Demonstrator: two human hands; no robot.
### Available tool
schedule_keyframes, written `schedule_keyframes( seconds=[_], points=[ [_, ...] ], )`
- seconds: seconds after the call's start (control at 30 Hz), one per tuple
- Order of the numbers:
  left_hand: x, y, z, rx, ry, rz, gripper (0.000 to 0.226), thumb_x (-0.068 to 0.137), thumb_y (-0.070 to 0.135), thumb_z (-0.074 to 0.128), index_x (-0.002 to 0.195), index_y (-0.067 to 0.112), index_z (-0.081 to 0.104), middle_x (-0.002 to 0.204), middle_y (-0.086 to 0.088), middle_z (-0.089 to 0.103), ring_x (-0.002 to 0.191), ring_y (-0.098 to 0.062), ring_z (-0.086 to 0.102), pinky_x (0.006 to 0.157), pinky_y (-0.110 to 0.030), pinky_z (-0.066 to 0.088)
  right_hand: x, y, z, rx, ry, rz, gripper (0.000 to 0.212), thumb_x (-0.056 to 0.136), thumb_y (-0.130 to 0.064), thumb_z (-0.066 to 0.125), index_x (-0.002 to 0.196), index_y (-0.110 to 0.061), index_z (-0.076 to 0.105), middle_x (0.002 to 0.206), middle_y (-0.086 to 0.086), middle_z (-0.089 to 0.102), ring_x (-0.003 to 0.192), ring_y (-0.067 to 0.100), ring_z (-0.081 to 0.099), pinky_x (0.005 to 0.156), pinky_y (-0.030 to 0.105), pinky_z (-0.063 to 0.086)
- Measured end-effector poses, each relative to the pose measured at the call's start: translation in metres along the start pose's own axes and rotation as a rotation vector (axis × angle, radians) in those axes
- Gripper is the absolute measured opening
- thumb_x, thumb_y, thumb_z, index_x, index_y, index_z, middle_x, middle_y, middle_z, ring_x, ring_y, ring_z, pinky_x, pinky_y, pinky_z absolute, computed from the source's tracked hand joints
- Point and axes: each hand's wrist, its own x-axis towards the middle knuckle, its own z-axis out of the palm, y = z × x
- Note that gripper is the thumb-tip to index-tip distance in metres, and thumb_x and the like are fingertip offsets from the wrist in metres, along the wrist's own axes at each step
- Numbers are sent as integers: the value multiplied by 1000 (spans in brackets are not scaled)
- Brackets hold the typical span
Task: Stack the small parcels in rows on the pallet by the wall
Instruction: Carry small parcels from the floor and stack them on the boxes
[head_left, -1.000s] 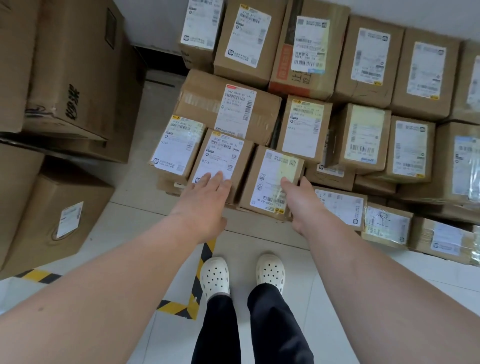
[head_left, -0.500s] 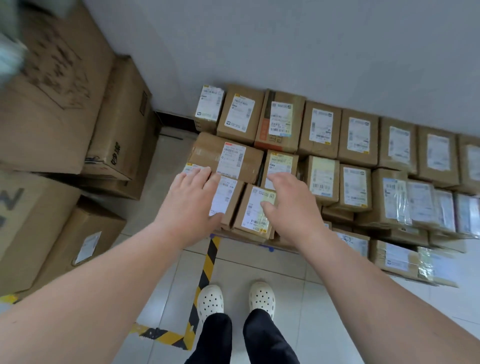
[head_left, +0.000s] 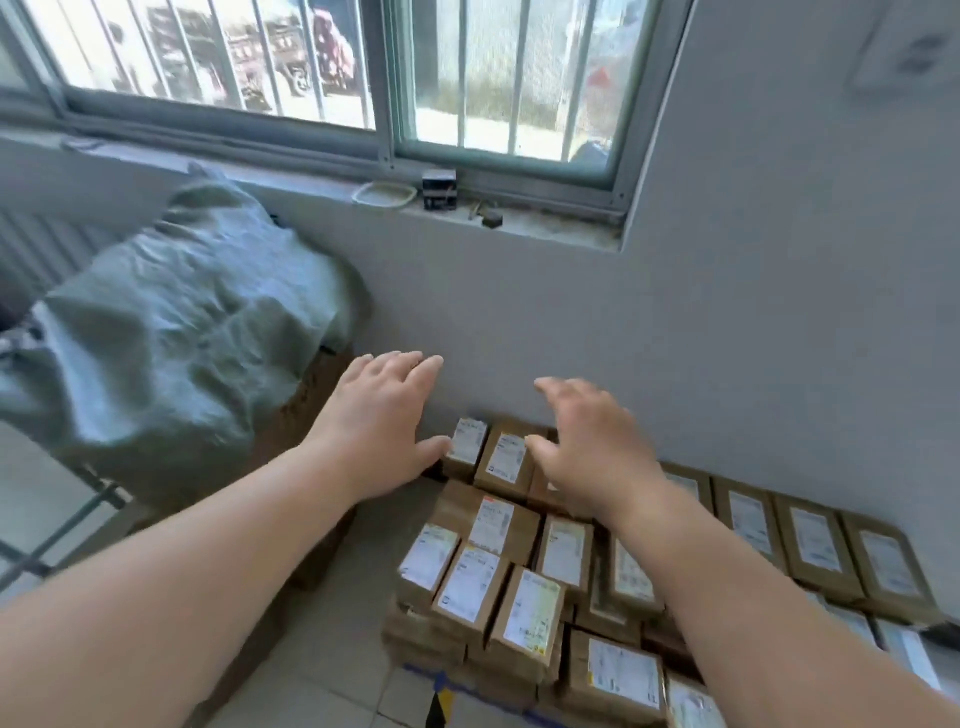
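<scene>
- My left hand is open and empty, fingers spread and palm down, held in the air ahead of the wall.
- My right hand is open too, fingers loosely splayed and gripping nothing. It hovers over the back-left corner of the small parcels.
- A second ago both sets of fingertips rested on the front-row parcels. Now both hands have lifted clear of them and touch no cardboard.
- My view has swung up as well: the barred window and a grey-green sack to the left now show, where before I looked straight down at my shoes.
- The parcels lie label-up in rows against the wall, the back row touching it. They hide the pallet, so I cannot see it.
- The front-row parcels sit snug beside each other, so I judge that placement finished.
- With both hands free, the next step is probably fetching another parcel. I cannot tell from here where the next gap is.
</scene>
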Motion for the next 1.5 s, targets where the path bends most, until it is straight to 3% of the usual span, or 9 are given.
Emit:
schedule_keyframes(
  seconds=[0.33, 0.63, 0.97, 1.17, 1.5],
  points=[
    [-22, -38, -100, 55, 156, -152, 86, 87, 62, 55, 155, 24, 18, 159, 2, 27, 147, -17, 20, 120, -32, 5, 19, -61, -84, -34, 128, -187, 61, 96, -43, 54, 149, -23, 33, 146, 2, 45, 133, 23, 42, 110, 39, 35],
    [-100, -16, -136, 133, 237, -548, 87, 88, 62, 56, 155, 23, 17, 160, 3, 25, 148, -17, 19, 121, -35, 6, 21, -90, -113, -11, 125, -577, 60, 96, -44, 55, 149, -25, 33, 146, -2, 45, 135, 20, 40, 112, 34, 32],
    [-258, 102, -119, 155, 230, -1101, 86, 87, 63, 54, 155, 23, 19, 158, 3, 29, 146, -16, 24, 121, -36, 10, -62, -105, -92, -2, -97, -1040, 64, 97, -46, 54, 152, -28, 27, 150, -2, 40, 137, 21, 37, 112, 35, 32],
    [-373, 191, -125, 231, 192, -1401, 87, 88, 61, 55, 155, 20, 18, 158, 0, 29, 144, -20, 26, 120, -37, 12, -164, -126, -70, 11, -214, -1292, 58, 96, -38, 53, 149, -27, 33, 143, -1, 46, 131, 23, 42, 108, 37, 35],
    [-553, 372, -133, 300, 229, -1748, 85, 88, 58, 58, 155, 20, 21, 157, 0, 32, 142, -21, 29, 117, -35, 18, -373, -137, -58, 5, -301, -1623, 63, 96, -45, 55, 150, -25, 31, 146, 1, 46, 132, 25, 44, 109, 41, 38]
  ],
)
